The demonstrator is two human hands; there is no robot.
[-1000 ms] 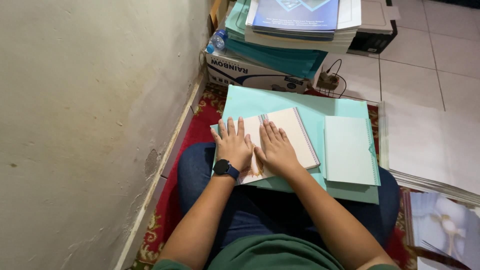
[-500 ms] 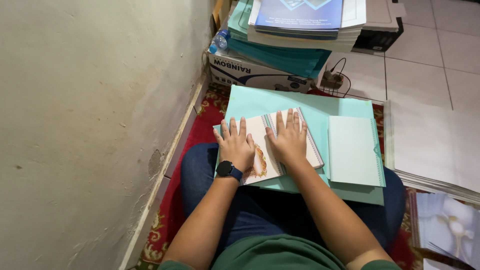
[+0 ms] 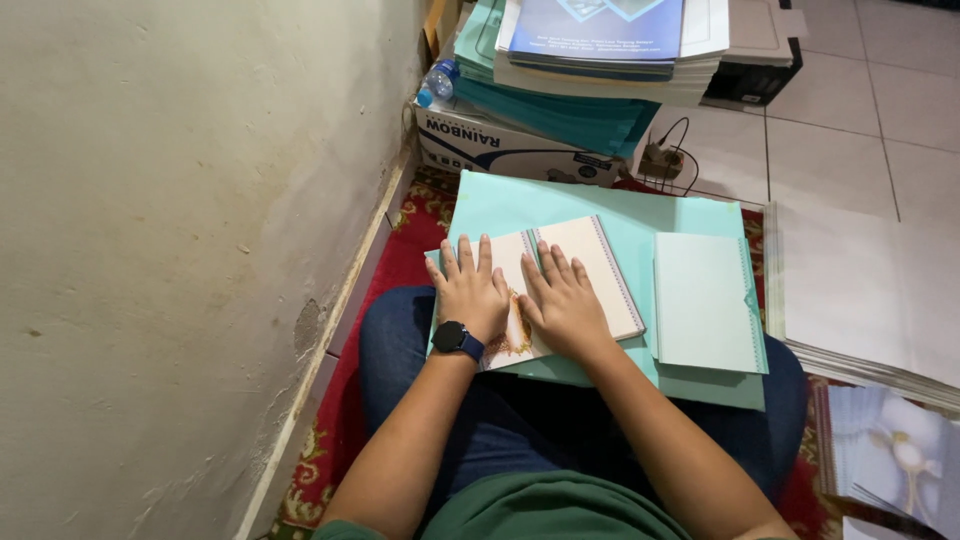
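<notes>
A cream folded card (image 3: pixel 592 262) with a striped edge and a gold ornament lies on a large mint-green sheet (image 3: pixel 560 205) across my lap. My left hand (image 3: pixel 472 290), with a dark watch on the wrist, rests flat on the card's left half. My right hand (image 3: pixel 562 298) presses flat on the middle, near the fold. Fingers of both hands are spread and hold nothing. A stack of mint-green cards (image 3: pixel 705 300) sits to the right on the same sheet.
A plaster wall (image 3: pixel 190 220) stands close on the left. Ahead are a printed cardboard box (image 3: pixel 500 140), a plastic bottle (image 3: pixel 437 85), stacked papers and books (image 3: pixel 600 50) and a power strip (image 3: pixel 662 160). White sheets (image 3: pixel 860 290) lie on the tiled floor at right.
My right hand slid forward over the card's right half, then came back to the middle near the fold. My left hand stayed flat on the left half.
</notes>
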